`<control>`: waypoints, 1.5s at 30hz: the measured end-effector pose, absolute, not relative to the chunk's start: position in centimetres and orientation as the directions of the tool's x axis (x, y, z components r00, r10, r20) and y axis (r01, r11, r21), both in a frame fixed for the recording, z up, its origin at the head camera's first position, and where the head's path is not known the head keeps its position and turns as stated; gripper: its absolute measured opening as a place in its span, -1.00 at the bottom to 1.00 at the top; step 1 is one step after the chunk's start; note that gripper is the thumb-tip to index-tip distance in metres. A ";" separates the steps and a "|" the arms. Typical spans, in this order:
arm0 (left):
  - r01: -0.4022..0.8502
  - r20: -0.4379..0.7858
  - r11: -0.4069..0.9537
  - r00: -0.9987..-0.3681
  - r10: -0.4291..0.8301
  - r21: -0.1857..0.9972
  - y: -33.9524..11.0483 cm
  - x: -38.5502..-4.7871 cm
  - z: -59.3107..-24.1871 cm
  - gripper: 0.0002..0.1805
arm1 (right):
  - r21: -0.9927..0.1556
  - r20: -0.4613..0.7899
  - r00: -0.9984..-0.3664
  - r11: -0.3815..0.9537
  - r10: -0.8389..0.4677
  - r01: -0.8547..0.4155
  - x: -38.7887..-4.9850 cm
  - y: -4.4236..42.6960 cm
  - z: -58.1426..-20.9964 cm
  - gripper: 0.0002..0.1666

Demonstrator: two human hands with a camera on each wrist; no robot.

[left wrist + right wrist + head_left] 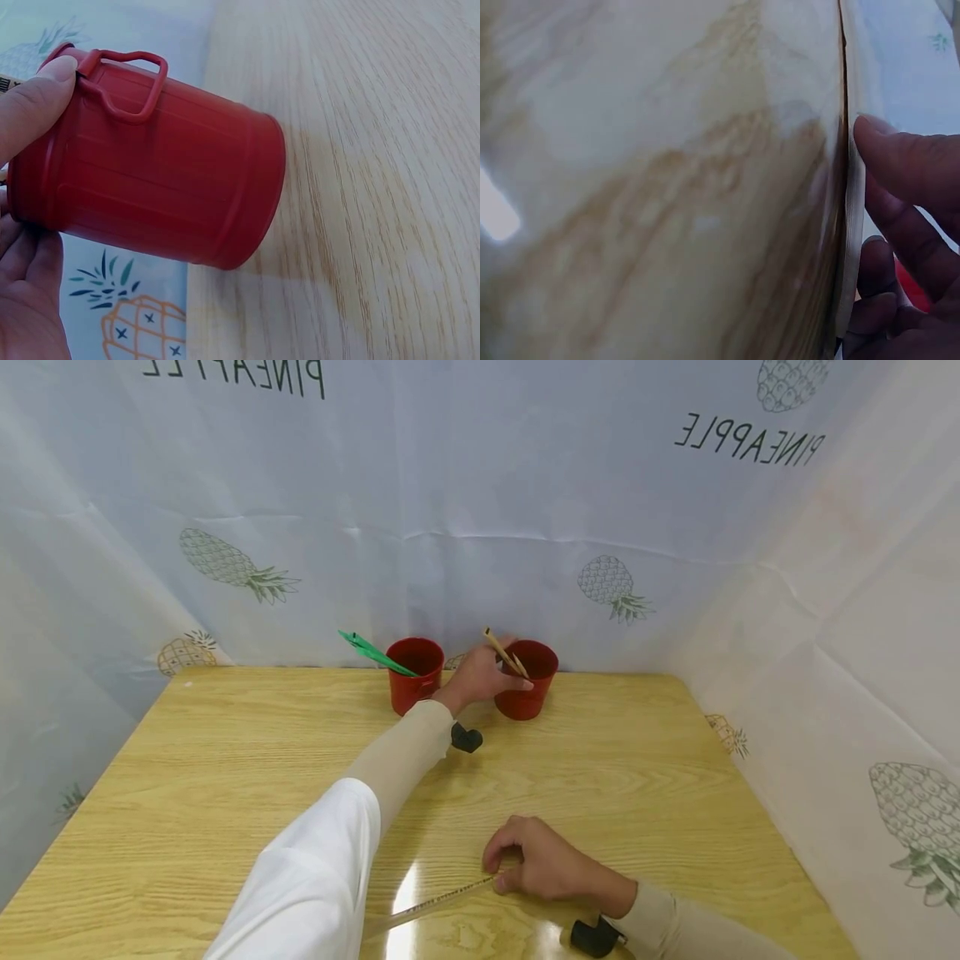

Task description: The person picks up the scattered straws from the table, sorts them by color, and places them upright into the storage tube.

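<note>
At the back of the table, my left hand [478, 677] grips the rim of the right red bucket [523, 705]. The left wrist view shows the thumb beside the wire handle [154, 97], with the fingers at the bucket's other side. Slim brown sticks [498, 647] lean out of this bucket by the hand. Nearer the front, my right hand [551, 867] pinches the end of a long, thin, pale stick-like piece [442, 901] with printing along it. That piece slants low over the table, its far end behind the left sleeve.
A second red bucket [405, 695] stands left of the gripped one, with long green pieces [369, 651] leaning out to the left. The wooden table [247, 760] meets a pineapple-print cloth [420, 468] at the back and sides.
</note>
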State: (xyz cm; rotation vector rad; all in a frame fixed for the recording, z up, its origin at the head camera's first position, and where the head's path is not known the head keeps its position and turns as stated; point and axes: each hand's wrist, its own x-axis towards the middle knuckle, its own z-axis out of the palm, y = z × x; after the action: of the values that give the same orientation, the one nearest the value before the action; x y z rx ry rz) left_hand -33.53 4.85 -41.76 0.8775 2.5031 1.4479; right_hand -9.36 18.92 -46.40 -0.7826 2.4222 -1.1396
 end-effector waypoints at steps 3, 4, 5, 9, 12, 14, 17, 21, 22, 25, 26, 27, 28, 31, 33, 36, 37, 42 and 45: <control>0.425 0.185 0.370 -0.825 0.535 0.826 4.9 -33.6 -41.7 -0.11 | -0.727 -0.050 -0.753 0.540 -0.657 -0.423 -9.2 18.7 -46.2 -0.76; 0.425 0.186 0.368 -0.824 0.535 0.827 4.9 -33.6 -41.7 -0.11 | -0.708 -0.049 -0.740 0.546 -0.671 -0.448 -9.2 18.6 -46.1 -0.76; 0.428 0.191 0.363 -0.823 0.534 0.828 4.9 -33.6 -41.7 -0.12 | -0.685 -0.051 -0.727 0.554 -0.685 -0.474 -9.2 18.5 -46.0 -0.75; 0.435 0.202 0.356 -0.821 0.534 0.827 4.9 -33.6 -41.7 -0.13 | -0.595 -0.081 -0.661 0.568 -0.746 -0.568 -9.3 18.3 -45.8 -0.74; 0.434 0.199 0.360 -0.821 0.535 0.826 4.9 -33.7 -41.8 -0.12 | -0.570 -0.091 -0.605 0.540 -0.791 -0.620 -9.7 18.6 -45.7 -0.78; 0.436 0.194 0.366 -0.818 0.541 0.822 4.9 -33.7 -41.7 -0.12 | -0.589 -0.081 -0.579 0.508 -0.811 -0.629 -9.9 19.1 -45.5 -0.82; 0.440 0.190 0.374 -0.816 0.546 0.816 5.0 -33.5 -41.6 -0.11 | -0.658 -0.020 -0.562 0.434 -0.827 -0.615 -10.5 20.2 -45.0 -0.88; 0.441 0.186 0.383 -0.817 0.546 0.812 4.9 -33.4 -41.5 -0.11 | -0.739 0.120 -0.580 0.318 -0.806 -0.594 -11.5 21.6 -44.3 -0.93; 0.441 0.187 0.384 -0.818 0.544 0.812 4.9 -33.3 -41.5 -0.11 | -0.752 0.154 -0.587 0.291 -0.795 -0.591 -11.8 21.9 -44.1 -0.93; 0.443 0.193 0.384 -0.820 0.539 0.810 4.9 -33.3 -41.5 -0.12 | -0.788 0.219 -0.639 0.252 -0.738 -0.562 -12.8 22.8 -43.3 -0.88; 0.445 0.195 0.387 -0.821 0.537 0.808 4.9 -33.3 -41.5 -0.11 | -0.794 0.246 -0.651 0.235 -0.718 -0.560 -13.2 23.1 -43.0 -0.86; 0.449 0.200 0.387 -0.820 0.536 0.806 4.9 -33.4 -41.6 -0.11 | -0.797 0.273 -0.661 0.220 -0.699 -0.562 -13.6 23.4 -42.6 -0.86; 0.455 0.206 0.386 -0.819 0.536 0.803 4.9 -33.4 -41.6 -0.12 | -0.802 0.293 -0.679 0.214 -0.673 -0.558 -13.9 23.7 -42.3 -0.86; 0.471 0.223 0.376 -0.811 0.541 0.798 4.9 -33.4 -41.6 -0.15 | -0.799 0.356 -0.721 0.207 -0.595 -0.565 -15.2 24.5 -41.1 -0.91; 0.481 0.236 0.360 -0.802 0.549 0.799 4.9 -33.4 -41.5 -0.22 | -0.799 0.380 -0.756 0.223 -0.532 -0.558 -16.0 25.0 -40.2 -0.94; 0.487 0.247 0.341 -0.796 0.553 0.804 4.9 -33.4 -41.5 -0.25 | -0.800 0.403 -0.798 0.251 -0.448 -0.544 -17.3 25.4 -38.9 -0.93; 0.487 0.250 0.330 -0.793 0.556 0.809 4.9 -33.4 -41.5 -0.25 | -0.802 0.404 -0.813 0.264 -0.420 -0.535 -17.8 25.4 -38.4 -0.93; 0.478 0.249 0.308 -0.790 0.560 0.823 5.0 -33.5 -41.6 -0.24 | -0.821 0.394 -0.867 0.307 -0.304 -0.481 -20.1 25.4 -36.5 -0.94; 0.467 0.238 0.318 -0.798 0.554 0.825 5.0 -33.5 -41.5 -0.26 | -0.817 0.410 -0.874 0.320 -0.262 -0.479 -21.4 25.2 -35.9 -0.93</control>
State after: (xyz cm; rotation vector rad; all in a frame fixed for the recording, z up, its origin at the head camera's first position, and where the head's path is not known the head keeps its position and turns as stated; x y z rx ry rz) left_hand -33.50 4.98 -41.54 0.9627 2.4774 1.5023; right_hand -21.39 25.23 -35.94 -0.7736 2.7094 -1.8017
